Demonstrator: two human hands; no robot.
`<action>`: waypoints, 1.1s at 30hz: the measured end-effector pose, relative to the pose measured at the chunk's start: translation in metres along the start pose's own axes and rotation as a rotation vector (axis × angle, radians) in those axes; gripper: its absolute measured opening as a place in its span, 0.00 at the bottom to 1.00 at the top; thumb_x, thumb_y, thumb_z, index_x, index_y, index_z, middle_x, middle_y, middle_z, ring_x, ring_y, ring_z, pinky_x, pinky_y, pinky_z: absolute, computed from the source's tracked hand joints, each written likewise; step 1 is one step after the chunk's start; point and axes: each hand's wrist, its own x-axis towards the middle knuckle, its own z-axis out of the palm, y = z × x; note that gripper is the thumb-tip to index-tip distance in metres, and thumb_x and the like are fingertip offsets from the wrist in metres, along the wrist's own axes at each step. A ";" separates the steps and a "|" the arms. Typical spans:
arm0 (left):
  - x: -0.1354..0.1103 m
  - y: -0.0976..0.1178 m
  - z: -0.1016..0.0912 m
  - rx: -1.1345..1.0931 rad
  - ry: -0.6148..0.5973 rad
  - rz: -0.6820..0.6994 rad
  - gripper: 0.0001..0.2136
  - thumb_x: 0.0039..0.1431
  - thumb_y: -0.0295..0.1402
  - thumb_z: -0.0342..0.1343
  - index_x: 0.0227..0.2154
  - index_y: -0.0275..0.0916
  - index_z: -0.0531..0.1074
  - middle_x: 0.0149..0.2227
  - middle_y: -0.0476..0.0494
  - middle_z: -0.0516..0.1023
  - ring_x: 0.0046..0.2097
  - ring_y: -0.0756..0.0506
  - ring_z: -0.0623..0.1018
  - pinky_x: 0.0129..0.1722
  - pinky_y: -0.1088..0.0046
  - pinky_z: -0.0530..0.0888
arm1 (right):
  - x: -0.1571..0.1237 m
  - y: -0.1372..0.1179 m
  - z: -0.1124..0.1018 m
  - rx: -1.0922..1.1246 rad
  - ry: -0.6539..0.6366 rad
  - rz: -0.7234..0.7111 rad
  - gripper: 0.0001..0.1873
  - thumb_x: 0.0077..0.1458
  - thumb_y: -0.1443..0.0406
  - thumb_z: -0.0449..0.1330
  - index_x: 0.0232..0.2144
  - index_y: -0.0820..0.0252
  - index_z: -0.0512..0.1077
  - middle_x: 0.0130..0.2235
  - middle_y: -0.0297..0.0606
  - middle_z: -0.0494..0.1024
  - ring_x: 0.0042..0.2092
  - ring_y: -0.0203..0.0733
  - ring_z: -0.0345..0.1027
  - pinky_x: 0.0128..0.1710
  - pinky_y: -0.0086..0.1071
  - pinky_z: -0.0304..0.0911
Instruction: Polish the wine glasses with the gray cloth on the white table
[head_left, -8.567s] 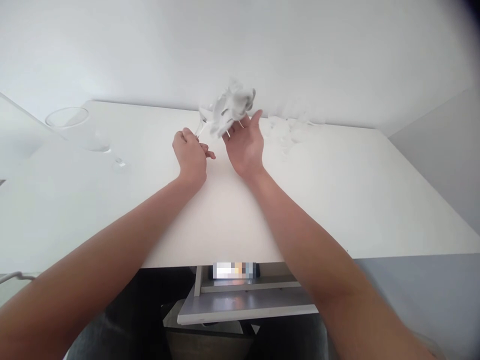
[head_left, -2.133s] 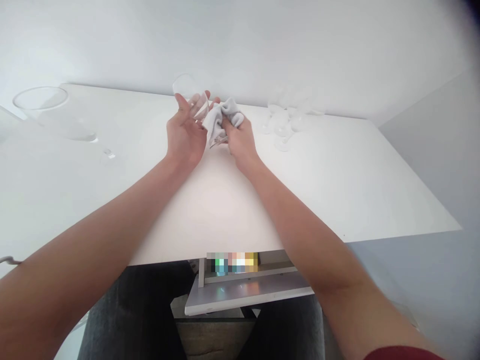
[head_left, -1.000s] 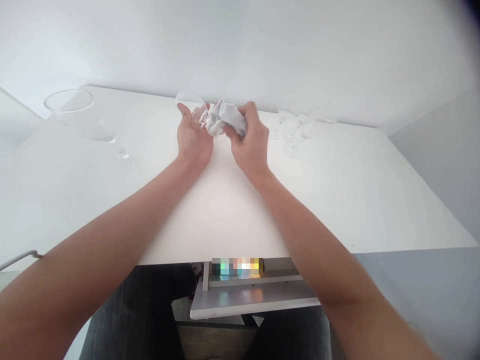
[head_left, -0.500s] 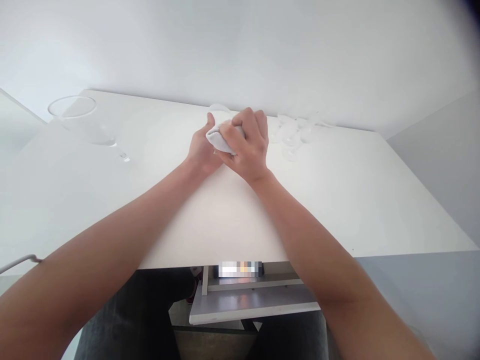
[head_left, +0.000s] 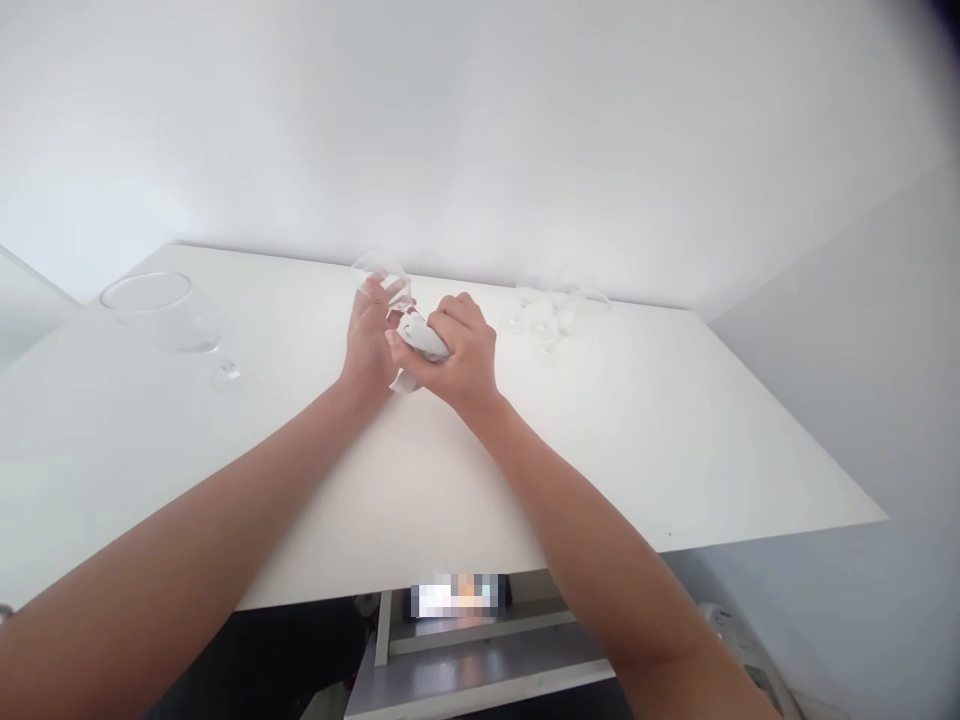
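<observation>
A clear stemmed glass [head_left: 379,266] is tilted over the middle of the white table, its bowl pointing away from me. My left hand [head_left: 366,340] is closed around the bowl, fingers showing through the glass. My right hand [head_left: 466,352] grips a folded white cloth [head_left: 424,337], pressed against the stem end of that glass. The cloth and fingers hide most of the stem and foot. To the left is a large wine glass [head_left: 161,318], its stem towards the right. Right of my hands, several small clear glasses [head_left: 551,318] form a cluster near the wall; their outlines are faint.
The white table [head_left: 675,440] meets a pale wall [head_left: 480,130] at the back. Below its front edge an open drawer or shelf [head_left: 480,660] holds a blurred-out object [head_left: 459,597]. A pale appliance-like thing [head_left: 739,650] shows at the lower right.
My hands have moved apart a little, and the glass bowl now shows above my left hand. The cloth has shifted to the stem end. The camera view has tilted up.
</observation>
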 end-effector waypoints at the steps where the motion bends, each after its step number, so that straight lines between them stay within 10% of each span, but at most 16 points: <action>1: 0.000 0.000 -0.001 0.022 0.036 0.038 0.13 0.74 0.52 0.56 0.51 0.52 0.72 0.53 0.46 0.78 0.47 0.46 0.79 0.47 0.67 0.79 | 0.001 0.001 0.000 0.000 -0.004 0.050 0.23 0.63 0.51 0.60 0.23 0.55 0.59 0.30 0.39 0.68 0.37 0.46 0.65 0.41 0.40 0.66; 4: -0.002 -0.002 -0.003 0.129 0.036 0.135 0.15 0.68 0.49 0.65 0.54 0.58 0.73 0.57 0.49 0.77 0.49 0.45 0.80 0.49 0.67 0.79 | 0.000 0.005 -0.003 0.057 -0.062 0.285 0.09 0.63 0.56 0.59 0.35 0.55 0.70 0.32 0.35 0.74 0.32 0.41 0.66 0.35 0.35 0.63; 10: -0.004 -0.007 -0.004 0.265 -0.143 0.174 0.30 0.57 0.47 0.75 0.61 0.52 0.75 0.60 0.42 0.78 0.49 0.42 0.82 0.43 0.68 0.80 | 0.000 0.008 -0.002 0.177 -0.285 0.479 0.17 0.60 0.50 0.63 0.43 0.52 0.82 0.33 0.36 0.82 0.35 0.46 0.74 0.36 0.36 0.65; 20: -0.002 -0.014 -0.003 0.195 -0.241 0.078 0.37 0.61 0.45 0.73 0.70 0.54 0.65 0.70 0.40 0.70 0.62 0.39 0.76 0.58 0.64 0.76 | -0.006 0.031 0.009 0.000 -0.022 0.506 0.20 0.60 0.47 0.62 0.30 0.56 0.77 0.31 0.36 0.80 0.32 0.42 0.68 0.36 0.34 0.58; 25: 0.003 -0.024 -0.007 0.179 -0.099 -0.040 0.17 0.67 0.52 0.64 0.47 0.46 0.75 0.53 0.45 0.74 0.45 0.48 0.74 0.43 0.75 0.71 | -0.014 0.037 -0.001 -0.095 0.126 0.661 0.14 0.57 0.56 0.59 0.23 0.56 0.66 0.26 0.32 0.73 0.29 0.39 0.60 0.33 0.31 0.56; 33: -0.006 -0.013 0.001 0.118 -0.395 -0.276 0.26 0.72 0.46 0.54 0.21 0.41 0.52 0.27 0.49 0.53 0.30 0.48 0.58 0.33 0.69 0.61 | -0.030 0.056 -0.033 -0.240 0.191 0.799 0.16 0.55 0.61 0.61 0.20 0.57 0.61 0.21 0.30 0.66 0.26 0.37 0.52 0.29 0.31 0.48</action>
